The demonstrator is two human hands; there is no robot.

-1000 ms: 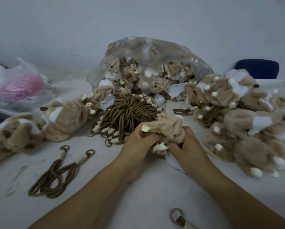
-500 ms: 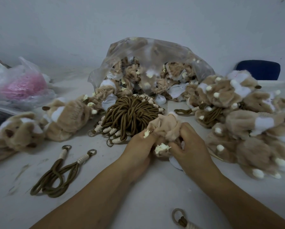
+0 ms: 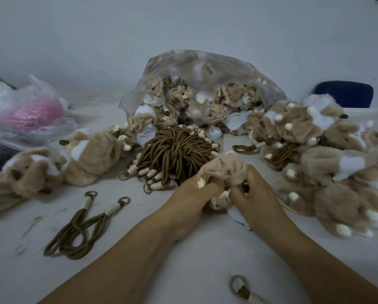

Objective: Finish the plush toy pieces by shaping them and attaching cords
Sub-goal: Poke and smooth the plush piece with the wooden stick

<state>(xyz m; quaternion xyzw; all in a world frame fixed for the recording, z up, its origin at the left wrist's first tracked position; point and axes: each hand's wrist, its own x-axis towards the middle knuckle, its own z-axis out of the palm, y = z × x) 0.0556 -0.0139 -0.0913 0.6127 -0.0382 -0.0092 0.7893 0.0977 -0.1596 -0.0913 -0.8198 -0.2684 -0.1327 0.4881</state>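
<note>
While the plush piece (image 3: 224, 171) sits bunched between both hands, low over the middle of the table (image 3: 183, 255) and just in front of the big cord bundle (image 3: 174, 150), this looks like the shaping step. The left hand (image 3: 190, 198) has its fingers curled round the near-left side of the fabric, with a cream tip poking out above the knuckles. The right hand (image 3: 256, 194) pinches the lower edge, thumb and fingers tucked in tight.

Pale backing shows on the outside, so I'd say the piece is inside out or only half turned. To do it well, let one hand anchor the opening while the other feeds the fabric through a little at a time. Ease each cream tip out fully rather than yanking, because those small seams look easy to strain. Smooth the fur until it matches the finished pile (image 3: 315, 150) on the right.

For the cord, the two loose cords (image 3: 80, 229) lying to the left look the easiest pick, since they lie apart from the tangle. The plastic bag (image 3: 205, 71) behind holds more pieces waiting.
</note>
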